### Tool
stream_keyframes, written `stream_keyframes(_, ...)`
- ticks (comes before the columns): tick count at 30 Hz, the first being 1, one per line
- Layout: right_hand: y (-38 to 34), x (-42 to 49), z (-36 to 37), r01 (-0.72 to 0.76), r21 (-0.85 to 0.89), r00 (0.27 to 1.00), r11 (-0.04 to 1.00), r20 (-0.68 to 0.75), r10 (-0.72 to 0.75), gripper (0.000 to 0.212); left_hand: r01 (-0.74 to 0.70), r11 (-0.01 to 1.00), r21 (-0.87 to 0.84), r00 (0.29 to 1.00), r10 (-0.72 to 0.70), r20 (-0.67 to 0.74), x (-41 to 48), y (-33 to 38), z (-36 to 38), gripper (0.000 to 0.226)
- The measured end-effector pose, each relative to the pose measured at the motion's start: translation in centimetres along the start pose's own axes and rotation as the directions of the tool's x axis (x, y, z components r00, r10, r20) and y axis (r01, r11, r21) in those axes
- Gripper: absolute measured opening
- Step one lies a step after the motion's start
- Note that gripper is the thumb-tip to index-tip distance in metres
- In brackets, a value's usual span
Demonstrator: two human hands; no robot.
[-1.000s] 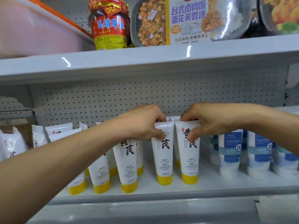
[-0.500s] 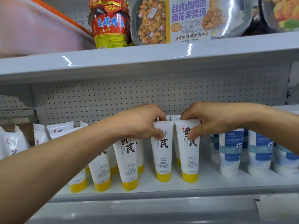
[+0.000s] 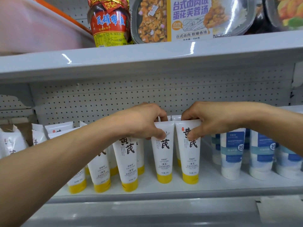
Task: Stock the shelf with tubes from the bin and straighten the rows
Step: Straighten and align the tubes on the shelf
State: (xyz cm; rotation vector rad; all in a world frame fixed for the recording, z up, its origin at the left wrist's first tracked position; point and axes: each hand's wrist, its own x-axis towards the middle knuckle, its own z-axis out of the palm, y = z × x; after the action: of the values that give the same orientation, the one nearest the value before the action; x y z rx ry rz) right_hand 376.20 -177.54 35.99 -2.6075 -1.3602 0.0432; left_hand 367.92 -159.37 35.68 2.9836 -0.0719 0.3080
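Observation:
White tubes with yellow caps stand cap-down in rows on the grey shelf (image 3: 164,188). My left hand (image 3: 144,120) pinches the flat top of one front tube (image 3: 163,154), thumb on its face. My right hand (image 3: 201,119) pinches the top of the neighbouring tube (image 3: 189,158) just to its right. Both tubes stand upright side by side, almost touching. More tubes (image 3: 127,163) lean a little to the left under my left forearm, and others behind are partly hidden. The bin is not in view.
White and blue tubes (image 3: 231,154) stand to the right under my right arm. A perforated back panel (image 3: 114,99) closes the shelf. The shelf above (image 3: 147,58) carries a red jar (image 3: 109,23) and meal trays (image 3: 188,18). White pouches (image 3: 11,145) sit far left.
Both hands keep their pinch on the two front tubes. The two tubes have shifted only slightly, and the view has drifted a little.

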Motion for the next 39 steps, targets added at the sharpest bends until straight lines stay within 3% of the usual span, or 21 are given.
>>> stream_keyframes(7, 0.2, -0.2, -0.3, 0.026, -0.019, 0.999, 0.999, -0.042, -0.027, 0.015, -0.033, 0.999, -0.035, 0.999, 0.032, -0.036, -0.5, 0.1, -0.8, 0.019)
stream_keyframes(12, -0.1, -0.4, -1.2, 0.070, 0.018, 0.963, 0.997, -0.262, -0.063, 0.015, -0.055, 0.992, -0.114, 0.966, 0.024, -0.256, -1.9, -1.2, -3.8, 0.015)
stream_keyframes(17, -1.2, 0.6, -1.7, 0.158, 0.027, 0.906, 0.987, -0.401, -0.134, 0.008, -0.013, 0.988, -0.152, 0.968, -0.025, -0.248, -2.7, -5.4, -5.6, 0.016)
stream_keyframes(22, -3.0, 3.6, -2.0, 0.130, -0.021, 0.950, 0.991, -0.285, -0.130, 0.013, 0.009, 0.999, -0.049, 1.000, -0.010, -0.007, -1.6, -8.4, -5.4, 0.027)
stream_keyframes(28, -4.9, 7.8, -1.9, 0.002, -0.097, 0.999, 0.995, -0.047, -0.007, 0.037, -0.080, 0.991, -0.109, 0.969, 0.103, 0.223, 1.5, -8.8, -4.2, 0.033)
stream_keyframes(32, -5.1, 8.9, -1.4, -0.022, -0.124, 0.998, 0.992, 0.055, 0.029, 0.026, -0.128, 0.989, -0.078, 0.962, 0.143, 0.234, 2.5, -8.8, -3.2, 0.026)
stream_keyframes(39, -3.8, 9.5, -0.5, -0.029, -0.067, 0.999, 0.997, 0.038, 0.032, 0.015, -0.101, 0.995, 0.021, 0.989, 0.098, 0.108, 3.7, -9.2, -1.9, 0.027)
